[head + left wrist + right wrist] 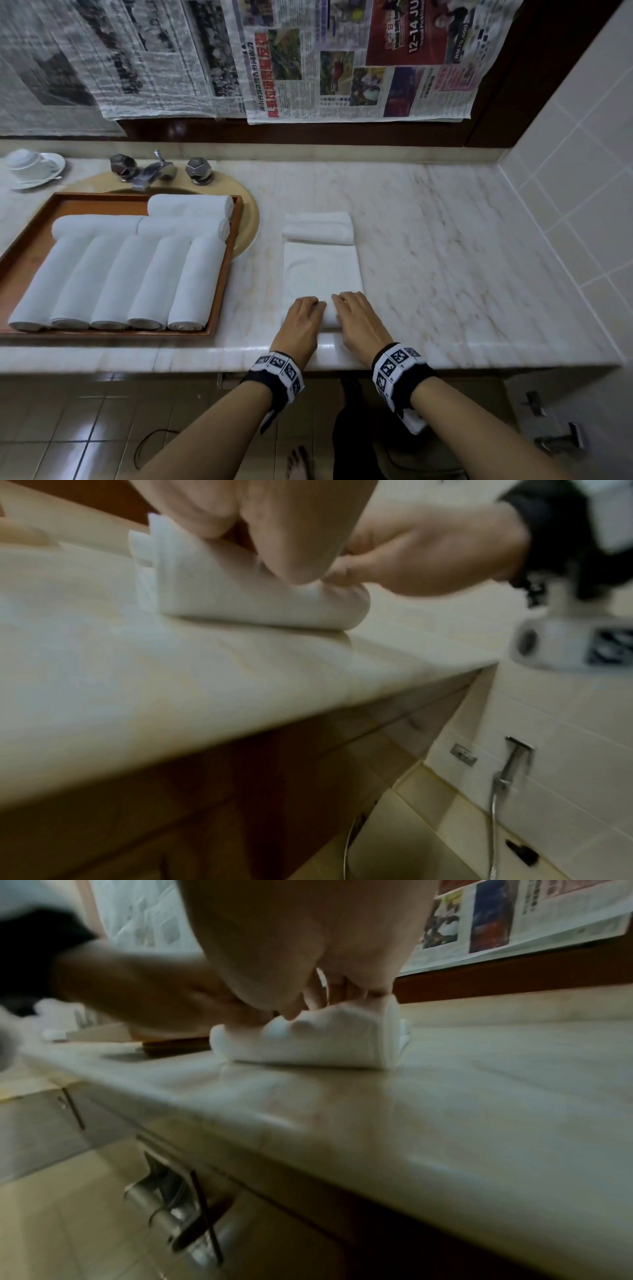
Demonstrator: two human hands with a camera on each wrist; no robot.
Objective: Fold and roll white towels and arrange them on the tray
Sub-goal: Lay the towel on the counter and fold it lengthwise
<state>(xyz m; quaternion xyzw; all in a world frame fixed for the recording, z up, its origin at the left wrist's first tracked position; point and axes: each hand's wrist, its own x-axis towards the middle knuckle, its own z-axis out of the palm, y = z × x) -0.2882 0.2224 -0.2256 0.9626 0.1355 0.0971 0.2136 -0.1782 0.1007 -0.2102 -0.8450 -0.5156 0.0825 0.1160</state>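
Curling over the rolled near end of a folded white towel (322, 270) just right of the wooden tray (224, 274) of eight rolled towels (113, 274), the left hand (303, 320) and right hand (356, 318) grip it beneath newspaper (359, 58) reading "12-14 JU".
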